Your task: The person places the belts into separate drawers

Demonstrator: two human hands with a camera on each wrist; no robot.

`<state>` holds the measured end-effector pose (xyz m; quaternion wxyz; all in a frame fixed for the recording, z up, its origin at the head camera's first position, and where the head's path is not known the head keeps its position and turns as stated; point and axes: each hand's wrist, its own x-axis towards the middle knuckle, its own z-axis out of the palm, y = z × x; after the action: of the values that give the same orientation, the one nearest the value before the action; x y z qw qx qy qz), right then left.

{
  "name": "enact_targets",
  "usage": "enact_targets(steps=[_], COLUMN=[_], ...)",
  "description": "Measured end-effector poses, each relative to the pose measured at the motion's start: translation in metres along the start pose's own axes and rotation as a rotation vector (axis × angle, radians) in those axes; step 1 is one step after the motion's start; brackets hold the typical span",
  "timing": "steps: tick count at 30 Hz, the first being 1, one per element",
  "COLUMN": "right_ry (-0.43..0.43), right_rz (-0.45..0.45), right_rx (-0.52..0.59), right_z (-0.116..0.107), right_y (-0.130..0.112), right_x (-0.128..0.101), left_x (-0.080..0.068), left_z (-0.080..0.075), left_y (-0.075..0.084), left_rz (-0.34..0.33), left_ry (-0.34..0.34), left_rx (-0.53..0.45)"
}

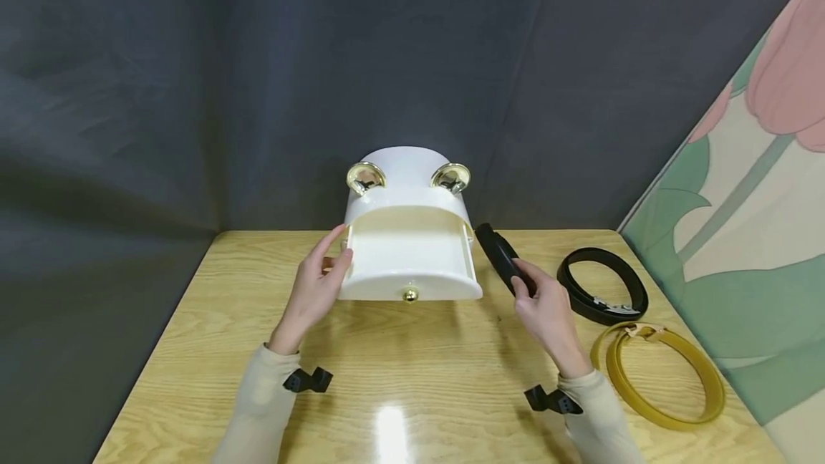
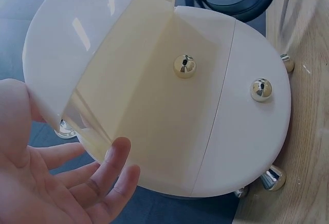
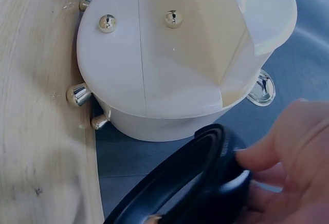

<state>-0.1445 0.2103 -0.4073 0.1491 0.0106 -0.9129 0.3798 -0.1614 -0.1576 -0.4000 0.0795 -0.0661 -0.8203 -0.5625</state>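
Note:
A white rounded box (image 1: 406, 170) with two gold discs on top stands at the table's back. Its drawer (image 1: 412, 256) is out and shows a pale, bare inside. My left hand (image 1: 317, 281) is at the drawer's left side, its fingertips by the edge. In the left wrist view, that hand's fingers (image 2: 110, 170) are loosely extended and grip nothing. To the right of the box, my right hand (image 1: 548, 306) holds a coiled black belt (image 1: 499, 253) between thumb and fingers. The belt's loop (image 3: 205, 183) is off the table, close to the box's right side.
Another coiled black belt (image 1: 602, 285) with a silver buckle lies on the table's right part. In front of it is a coiled mustard-yellow belt (image 1: 699, 378). A dark curtain (image 1: 412, 56) hangs behind the table (image 1: 387, 356), and a flowered cloth (image 1: 760, 235) on the right.

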Motion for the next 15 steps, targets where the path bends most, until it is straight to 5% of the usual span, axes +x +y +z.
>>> enact_targets(steps=[15], right_ry=[0.271], right_rz=[-0.391], right_rx=[0.073], right_z=[-0.010], right_y=[-0.009], right_x=[-0.007], left_x=[0.002], left_z=[0.000], left_y=[-0.001], left_rz=[0.000], left_ry=[-0.002], left_rx=[0.003])
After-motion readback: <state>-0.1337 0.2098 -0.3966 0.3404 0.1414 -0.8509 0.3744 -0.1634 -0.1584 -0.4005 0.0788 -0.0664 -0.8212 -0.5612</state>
